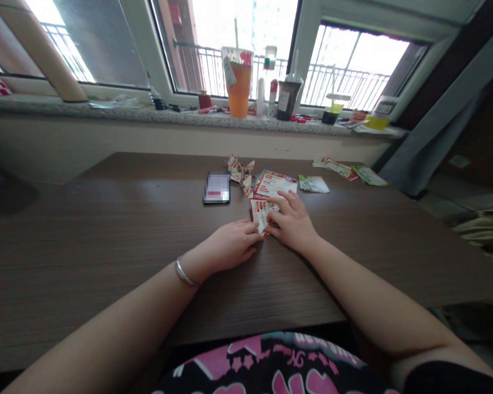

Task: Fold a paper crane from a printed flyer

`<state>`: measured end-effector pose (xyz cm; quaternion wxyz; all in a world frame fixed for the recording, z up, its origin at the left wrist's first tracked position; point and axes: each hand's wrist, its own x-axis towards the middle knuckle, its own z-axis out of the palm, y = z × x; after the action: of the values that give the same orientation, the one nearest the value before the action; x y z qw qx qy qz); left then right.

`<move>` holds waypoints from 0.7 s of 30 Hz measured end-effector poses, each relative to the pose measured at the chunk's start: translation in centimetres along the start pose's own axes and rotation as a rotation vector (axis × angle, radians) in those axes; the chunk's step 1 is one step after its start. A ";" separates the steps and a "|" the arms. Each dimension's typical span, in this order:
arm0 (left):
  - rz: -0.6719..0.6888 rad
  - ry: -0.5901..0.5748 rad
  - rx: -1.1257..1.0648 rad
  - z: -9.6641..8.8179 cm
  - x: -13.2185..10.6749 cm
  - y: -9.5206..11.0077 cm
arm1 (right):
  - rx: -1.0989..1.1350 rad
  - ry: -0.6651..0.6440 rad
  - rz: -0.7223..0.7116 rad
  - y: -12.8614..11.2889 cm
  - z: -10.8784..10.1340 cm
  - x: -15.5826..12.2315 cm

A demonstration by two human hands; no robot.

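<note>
A small red-and-white printed sheet of paper point(259, 212) lies on the table in front of me, partly covered by my fingers. My left hand point(235, 244), with a silver bangle at the wrist, has its closed fingertips on the sheet's lower left corner. From the right, my right hand point(293, 221) bends its fingers over the sheet, thumb and index finger closed at its lower edge. Just beyond lies a stack of similar printed sheets point(277, 185). A folded striped paper piece point(241, 174) sits to the left of that stack.
A phone point(217, 187) lies left of the papers. Green-and-white paper slips point(313, 184) and more strips point(337, 168) are at the back right of the brown table point(107, 230). On the windowsill point(181, 116) stand an orange drink cup point(239, 87), a dark cup point(288, 98) and bottles.
</note>
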<state>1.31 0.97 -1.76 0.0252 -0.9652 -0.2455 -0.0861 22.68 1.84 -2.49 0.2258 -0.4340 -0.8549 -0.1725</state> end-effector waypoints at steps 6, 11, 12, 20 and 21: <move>-0.027 0.000 -0.001 0.1 -0.1 0.3 | -0.117 -0.263 0.130 -1.4 -1.4 0.2; -0.057 -0.049 -0.067 -0.3 -0.2 0.5 | -0.011 -0.476 0.321 -1.6 -1.2 0.0; -0.056 -0.049 -0.084 -0.3 -0.2 0.5 | 0.008 -0.470 0.323 -1.5 -1.1 -0.1; -0.034 -0.017 -0.166 0.1 -0.2 0.2 | 0.086 -0.367 0.329 -0.9 -0.4 -0.1; -0.035 -0.011 -0.167 0.2 -0.2 0.2 | 0.080 -0.349 0.337 -0.9 -0.3 -0.1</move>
<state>1.22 0.72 -1.97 -0.0583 -0.9599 -0.2545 -0.1016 22.08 1.11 -2.38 0.1172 -0.5846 -0.8025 -0.0208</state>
